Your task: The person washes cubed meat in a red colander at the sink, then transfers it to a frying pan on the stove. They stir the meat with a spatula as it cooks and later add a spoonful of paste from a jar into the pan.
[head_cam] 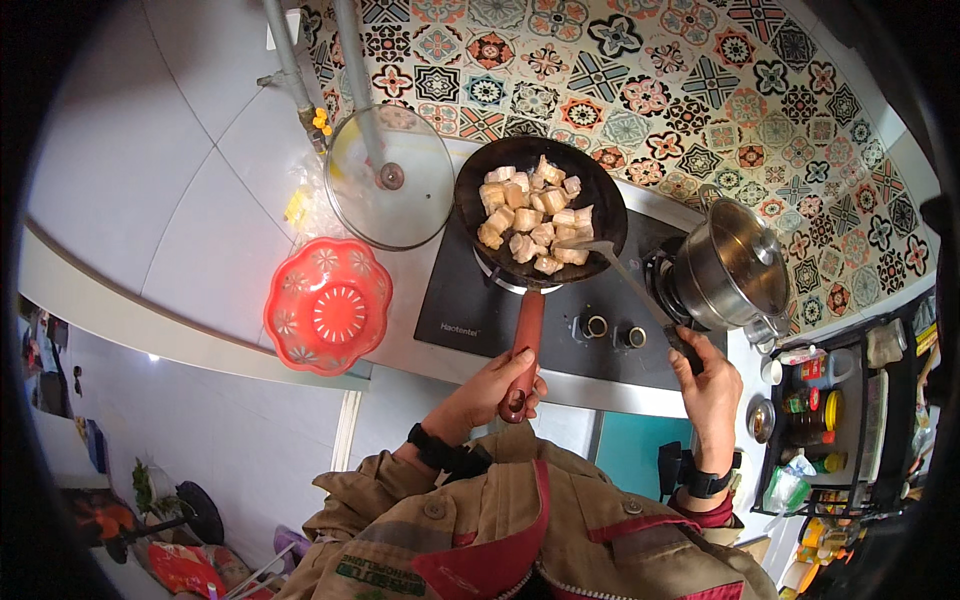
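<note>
A dark frying pan (pixel 491 161) sits over the left burner of a black gas hob (pixel 457 307), holding several pale, lightly browned chunks of meat (pixel 527 220). My left hand (pixel 499 386) grips the pan's reddish-brown handle (pixel 531 322), thumb on top. In my right hand (pixel 709 379) is the dark grip of a metal spatula (pixel 634 281); its blade touches the meat at the pan's lower right.
Left of the pan, a glass lid (pixel 386 210) leans above a red plastic basket (pixel 328 306). A lidded steel pot (pixel 724 262) occupies the right burner. A rack (pixel 855 420) with jars and bottles stands at the right. Patterned tiles (pixel 637 75) cover the wall behind.
</note>
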`<state>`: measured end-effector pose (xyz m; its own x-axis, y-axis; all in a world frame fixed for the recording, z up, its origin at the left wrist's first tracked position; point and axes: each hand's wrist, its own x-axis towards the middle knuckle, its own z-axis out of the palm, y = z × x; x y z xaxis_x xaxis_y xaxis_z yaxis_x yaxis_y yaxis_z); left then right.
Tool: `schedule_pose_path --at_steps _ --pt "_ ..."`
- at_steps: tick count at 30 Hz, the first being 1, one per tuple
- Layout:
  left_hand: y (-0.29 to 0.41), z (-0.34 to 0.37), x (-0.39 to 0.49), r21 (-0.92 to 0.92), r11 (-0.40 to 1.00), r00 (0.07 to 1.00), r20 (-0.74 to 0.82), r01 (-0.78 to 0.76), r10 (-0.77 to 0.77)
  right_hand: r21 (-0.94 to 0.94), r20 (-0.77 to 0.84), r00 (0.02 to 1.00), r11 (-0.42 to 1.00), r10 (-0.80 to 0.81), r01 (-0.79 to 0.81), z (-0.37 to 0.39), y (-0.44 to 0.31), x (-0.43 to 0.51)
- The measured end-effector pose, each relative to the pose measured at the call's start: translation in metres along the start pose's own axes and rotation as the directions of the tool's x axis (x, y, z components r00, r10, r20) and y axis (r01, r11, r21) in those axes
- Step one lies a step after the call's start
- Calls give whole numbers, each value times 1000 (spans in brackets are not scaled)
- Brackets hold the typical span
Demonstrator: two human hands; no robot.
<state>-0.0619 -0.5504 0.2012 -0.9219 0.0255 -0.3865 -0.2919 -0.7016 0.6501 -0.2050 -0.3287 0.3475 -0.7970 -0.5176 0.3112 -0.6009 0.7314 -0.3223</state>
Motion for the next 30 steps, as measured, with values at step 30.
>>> schedule_pose_path --at_steps 30 --pt "-4 3 1 -18 1000 1000 -27 -15 15 31 -47 984 985 -170 172 100 -14 77"
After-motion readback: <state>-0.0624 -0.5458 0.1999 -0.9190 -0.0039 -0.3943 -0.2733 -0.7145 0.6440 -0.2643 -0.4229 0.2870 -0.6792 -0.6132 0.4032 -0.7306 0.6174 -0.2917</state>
